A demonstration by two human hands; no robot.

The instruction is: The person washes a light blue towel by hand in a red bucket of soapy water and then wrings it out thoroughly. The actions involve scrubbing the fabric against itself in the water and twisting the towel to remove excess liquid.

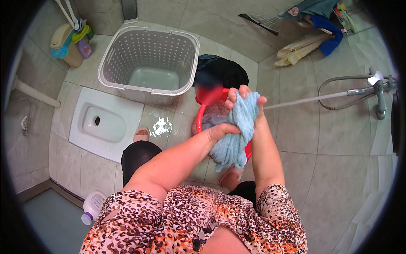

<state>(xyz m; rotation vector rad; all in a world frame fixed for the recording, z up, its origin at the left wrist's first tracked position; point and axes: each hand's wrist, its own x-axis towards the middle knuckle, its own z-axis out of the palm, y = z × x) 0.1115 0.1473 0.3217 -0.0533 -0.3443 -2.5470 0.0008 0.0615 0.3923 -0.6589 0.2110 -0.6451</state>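
A wet light-blue towel [233, 144] is bunched and twisted between my hands above a red plastic basin [199, 119]. My left hand [222, 130] grips its middle, thumb on top and the other fingers hidden beneath the cloth. Higher up, my right hand [245, 98] is closed around the towel's upper end, fingertips showing at both sides. The towel's lower end hangs in loose folds. Water and pale fabric show in the basin, partly covered by my arms and the towel. A water stream [304, 100] runs from the shower handset [360, 92] towards the basin, passing behind my right hand.
A grey perforated laundry basket [149, 90] stands beyond the squat toilet [106, 122]. Dark clothes [228, 71] lie behind the basin. Water wets the floor tiles [161, 127]. A white bottle [94, 203] is at lower left; a bin [71, 52] stands upper left. Cloths [330, 41] hang upper right.
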